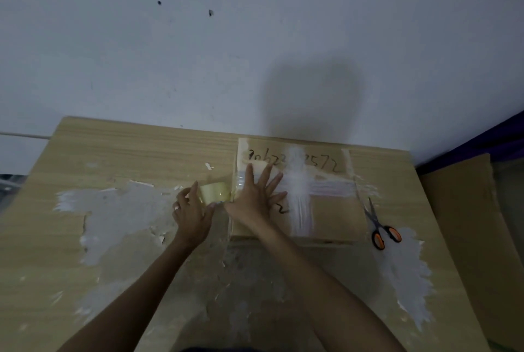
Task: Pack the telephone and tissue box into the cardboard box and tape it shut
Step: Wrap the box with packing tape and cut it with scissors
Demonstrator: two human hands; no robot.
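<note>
taping the box

a pale wooden table (pixel 127 153) bears the closed brown cardboard box (pixel 331 215), far right. the right hand (pixel 256 198) presses flat on it, fingers spread; the left hand (pixel 191 215) grips a yellowish tape roll (pixel 217 192) just left.

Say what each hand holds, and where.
The left hand grips the tape roll by its left side; the right hand holds nothing, pressing flat on the cardboard box.
</note>
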